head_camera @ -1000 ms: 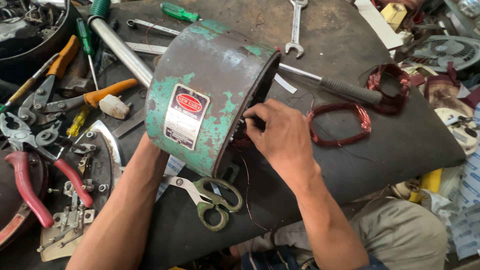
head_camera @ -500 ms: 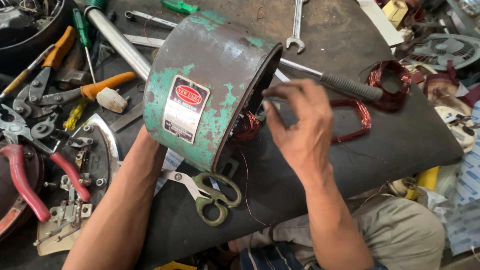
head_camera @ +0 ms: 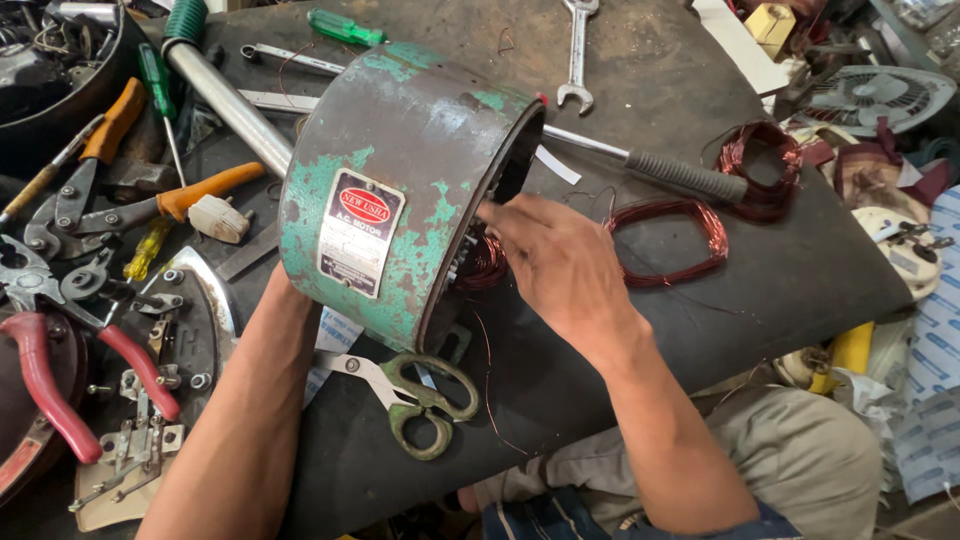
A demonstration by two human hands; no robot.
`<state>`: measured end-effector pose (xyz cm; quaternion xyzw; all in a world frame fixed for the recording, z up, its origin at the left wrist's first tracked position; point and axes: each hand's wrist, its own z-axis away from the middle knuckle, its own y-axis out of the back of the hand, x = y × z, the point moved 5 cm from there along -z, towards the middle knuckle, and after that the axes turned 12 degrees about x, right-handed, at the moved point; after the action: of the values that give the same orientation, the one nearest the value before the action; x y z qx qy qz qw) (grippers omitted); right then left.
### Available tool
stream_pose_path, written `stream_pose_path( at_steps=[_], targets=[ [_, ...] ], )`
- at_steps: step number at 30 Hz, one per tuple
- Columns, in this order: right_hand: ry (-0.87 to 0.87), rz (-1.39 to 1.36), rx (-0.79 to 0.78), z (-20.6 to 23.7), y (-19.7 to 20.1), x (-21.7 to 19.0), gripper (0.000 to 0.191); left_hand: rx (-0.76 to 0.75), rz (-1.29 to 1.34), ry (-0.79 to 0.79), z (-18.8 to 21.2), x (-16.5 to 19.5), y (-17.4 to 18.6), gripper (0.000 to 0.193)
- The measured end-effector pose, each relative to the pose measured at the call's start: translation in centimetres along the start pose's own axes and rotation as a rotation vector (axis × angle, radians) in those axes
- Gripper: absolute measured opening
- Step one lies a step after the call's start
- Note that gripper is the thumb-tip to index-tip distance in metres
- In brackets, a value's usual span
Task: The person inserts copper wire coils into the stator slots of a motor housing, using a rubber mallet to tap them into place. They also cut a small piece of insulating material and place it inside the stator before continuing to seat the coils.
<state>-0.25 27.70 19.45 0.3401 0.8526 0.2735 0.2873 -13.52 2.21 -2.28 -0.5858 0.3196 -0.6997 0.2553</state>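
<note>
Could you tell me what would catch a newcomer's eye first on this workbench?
The big cylindrical motor housing with flaking green paint lies on its side at the centre of the dark bench; the left hand steadies it from below while the right hand reaches into its open end, where copper windings show. To its right lie loose copper wire coils, and green-handled scissors rest just beneath the housing.

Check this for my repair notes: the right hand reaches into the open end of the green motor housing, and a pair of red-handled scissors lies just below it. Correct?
Not quite. The head view shows the right hand at the open end of the green motor housing, but the scissors below it have green handles, not red. The rest stands.
</note>
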Motion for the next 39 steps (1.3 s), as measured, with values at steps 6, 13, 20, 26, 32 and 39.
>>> stream_pose_path(
  at_steps=[6, 13, 20, 26, 32, 39],
  targets=[
    [0.039, 0.097, -0.001, 0.5, 0.3, -0.4, 0.037, 0.049, -0.005, -0.043, -0.2, 0.3, 0.1, 0.025],
    [0.039, 0.163, -0.003, 0.2, 0.2, -0.1, 0.037, 0.091, 0.016, -0.060, -0.7, 0.1, -0.4, 0.021],
    [0.015, 0.167, 0.001, -0.1, 0.0, 0.1, 0.034, 0.104, 0.004, -0.077, -1.4, -0.6, 0.6, 0.017],
    [-0.004, 0.060, 0.064, 0.7, 0.1, 0.8, 0.025, 0.062, -0.025, -0.101, -1.0, -0.2, -0.6, 0.018],
    [-0.095, -0.004, 0.043, 1.4, -1.3, 3.5, 0.028, 0.015, 0.041, -0.044, -0.4, -0.2, -3.0, 0.022],
    [-0.092, 0.137, -0.037, 3.5, -1.1, 4.0, 0.023, -0.010, 0.022, -0.060, -1.1, -0.8, -3.2, 0.022]
  ],
)
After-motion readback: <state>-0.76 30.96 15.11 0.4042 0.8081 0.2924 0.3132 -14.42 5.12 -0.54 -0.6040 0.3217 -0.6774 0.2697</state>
